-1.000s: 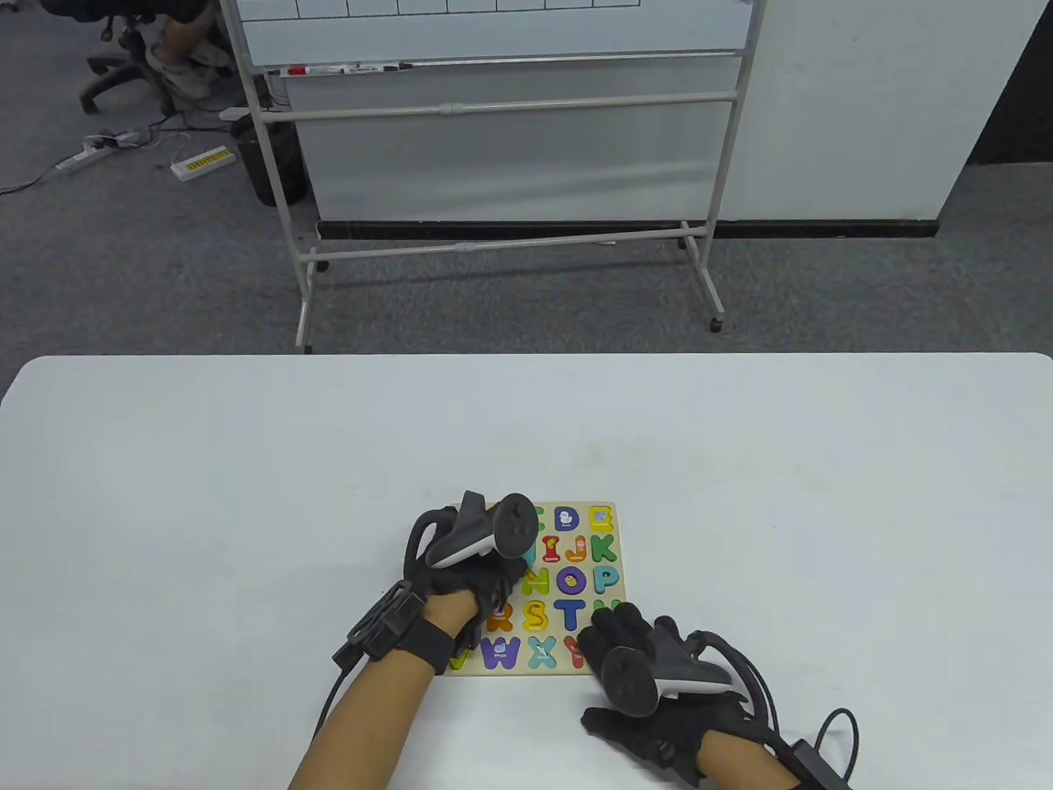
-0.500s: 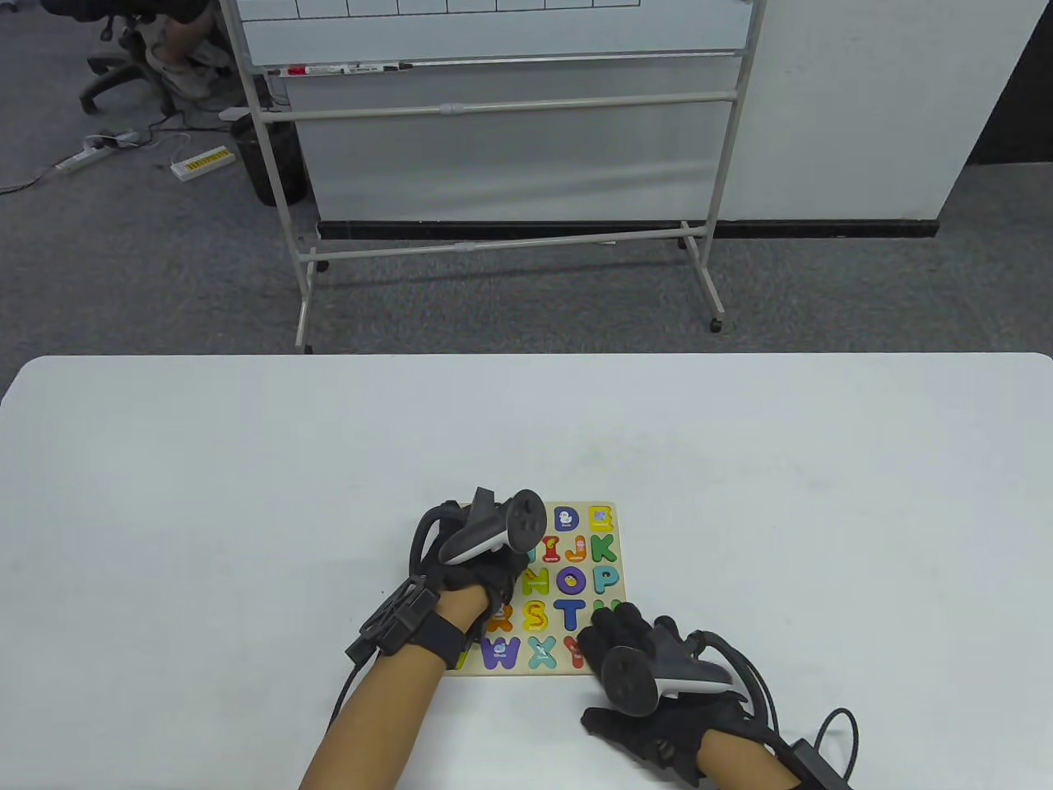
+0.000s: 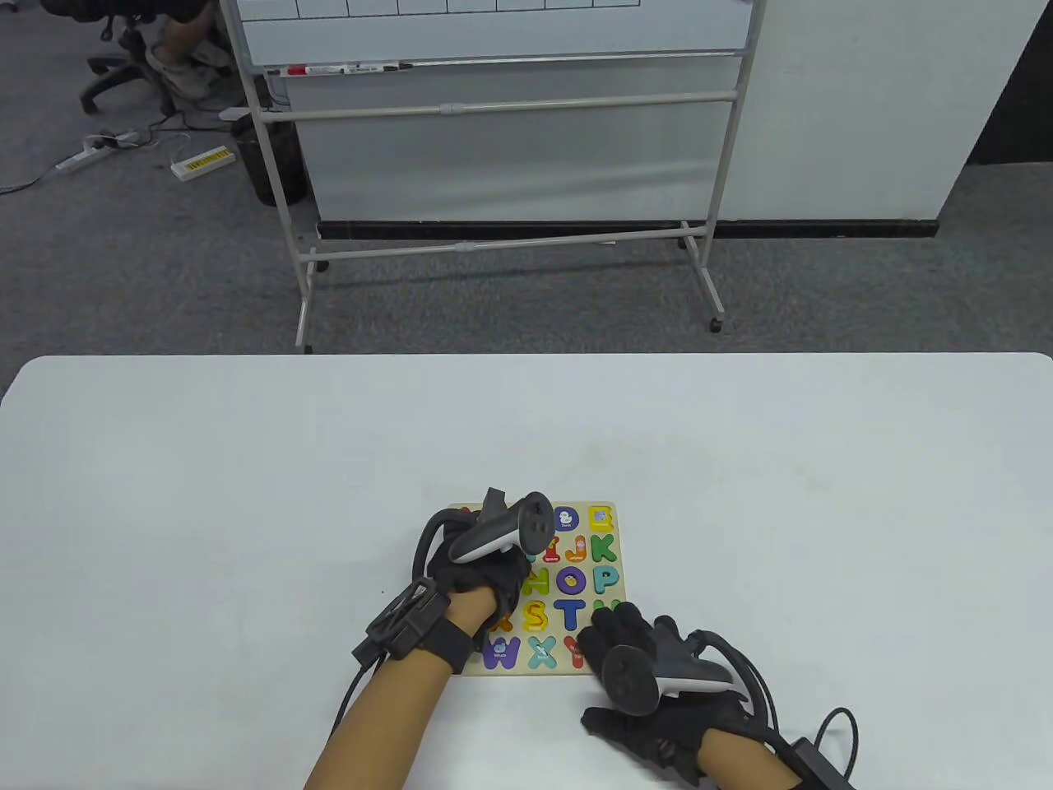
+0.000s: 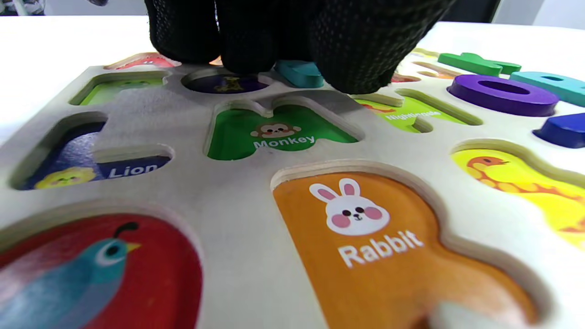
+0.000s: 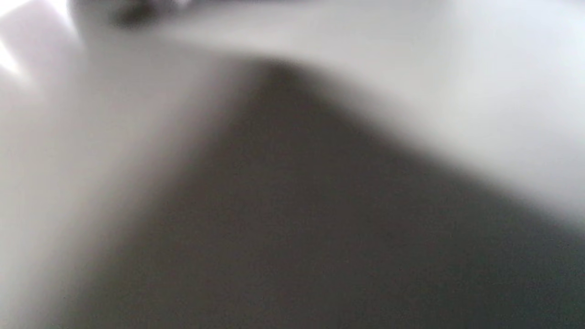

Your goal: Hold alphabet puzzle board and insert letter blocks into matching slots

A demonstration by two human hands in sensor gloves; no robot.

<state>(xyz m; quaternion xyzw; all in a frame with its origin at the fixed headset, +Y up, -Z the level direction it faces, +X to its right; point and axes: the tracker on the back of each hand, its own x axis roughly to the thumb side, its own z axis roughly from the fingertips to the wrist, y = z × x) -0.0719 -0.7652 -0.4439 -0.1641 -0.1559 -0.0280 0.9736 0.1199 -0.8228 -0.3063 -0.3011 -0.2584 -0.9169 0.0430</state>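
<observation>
The wooden alphabet puzzle board (image 3: 623, 550) lies flat on the white table near its front edge. My left hand (image 3: 514, 568) is over the board's left middle. In the left wrist view its fingers (image 4: 256, 41) bunch down on a teal letter block (image 4: 299, 74) beside the purple giraffe slot (image 4: 224, 84). Empty slots show there: Lion (image 4: 114, 171), Monkey (image 4: 279, 132), Rabbit (image 4: 379, 246). My right hand (image 3: 613, 629) rests with its fingers spread on the board's near right corner. The right wrist view is only blur.
A purple O block (image 4: 502, 89), a green block (image 4: 477, 64) and a blue block (image 4: 562, 130) sit in the board to the right of my left fingers. The white table (image 3: 247, 461) stretches around the board. A whiteboard stand (image 3: 510, 247) is on the floor behind it.
My left hand and wrist have shifted a little to the right over the board. The right hand and the board have not moved.
</observation>
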